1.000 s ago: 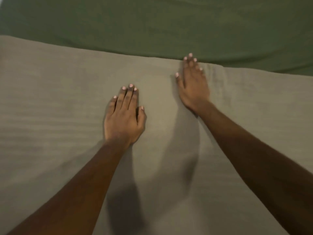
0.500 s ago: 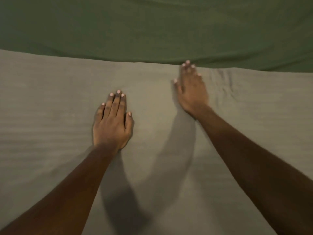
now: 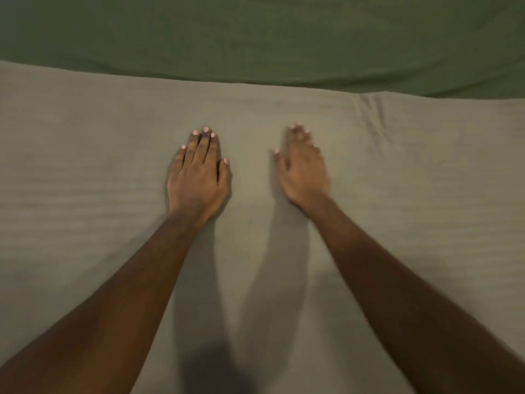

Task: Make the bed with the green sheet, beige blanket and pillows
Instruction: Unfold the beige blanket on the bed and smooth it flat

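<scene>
The beige blanket (image 3: 85,194) covers the near part of the bed and fills most of the view. Beyond its far edge the green sheet (image 3: 255,38) lies across the top. My left hand (image 3: 197,177) lies flat on the blanket, fingers straight and together. My right hand (image 3: 304,169) also lies flat on the blanket a short way to the right, blurred by motion, its fingertips a little back from the blanket's far edge. Neither hand holds anything. No pillows are in view.
A small cluster of wrinkles (image 3: 372,115) sits in the blanket near its far edge, to the right of my right hand. Faint ripples run across the blanket on both sides.
My right hand has slid back from the blanket's far edge toward me. The left hand stays flat on the blanket, and the two hands now lie closer together, side by side.
</scene>
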